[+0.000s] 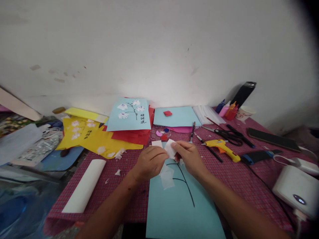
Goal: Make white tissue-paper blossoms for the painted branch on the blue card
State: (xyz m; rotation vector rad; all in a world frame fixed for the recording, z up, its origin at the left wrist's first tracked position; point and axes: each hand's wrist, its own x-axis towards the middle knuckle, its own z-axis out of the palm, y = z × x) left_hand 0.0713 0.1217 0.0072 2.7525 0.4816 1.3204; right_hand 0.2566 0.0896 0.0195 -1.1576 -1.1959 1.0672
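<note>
A small piece of white paper (170,148) is pinched between my two hands, above a light blue sheet (179,212). My left hand (152,161) grips its left edge, while the fingers of my right hand (188,156) close on its right side. On the blue sheet a black branch line (187,187) is drawn. Thin white paper pieces (166,178) lie on the sheet below my hands. Part of another white piece (157,143) shows just behind my left hand.
Finished blue picture (129,114) with white flowers rests on red paper at the back. Yellow sheets (99,142) and a white paper roll (84,186) lie left. On the right are a yellow glue gun (220,147), scissors (228,135), paint bottles (230,111) and a white power bank (297,191).
</note>
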